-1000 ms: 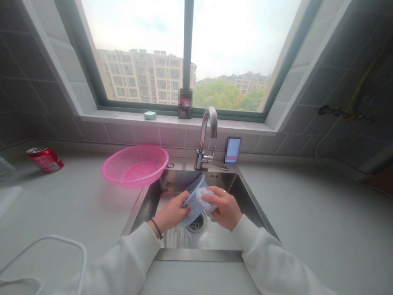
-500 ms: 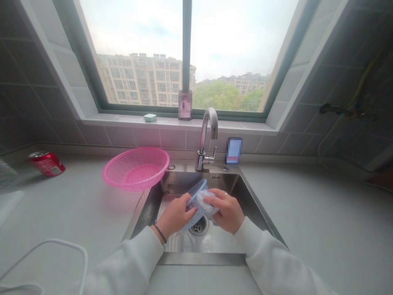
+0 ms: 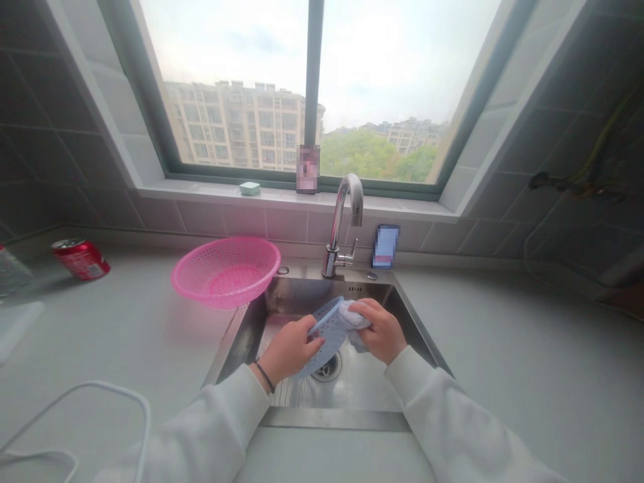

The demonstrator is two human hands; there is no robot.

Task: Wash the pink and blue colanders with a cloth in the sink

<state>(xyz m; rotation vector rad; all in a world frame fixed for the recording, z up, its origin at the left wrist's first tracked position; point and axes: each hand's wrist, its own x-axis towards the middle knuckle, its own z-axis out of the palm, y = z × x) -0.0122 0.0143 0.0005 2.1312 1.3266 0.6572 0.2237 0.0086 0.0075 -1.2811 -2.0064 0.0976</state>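
Over the sink, our left hand grips the blue basket, tilted up rightward; our right hand clutches a cloth against it.

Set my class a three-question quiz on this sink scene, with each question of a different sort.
1. True or false: the left hand holds the blue basket over the sink.
2. What lies on its side on the counter? A. red can B. green bottle C. white mug
3. Fill in: the right hand presses a white ____ against the blue basket.
Key: 1 true; 2 A; 3 cloth.
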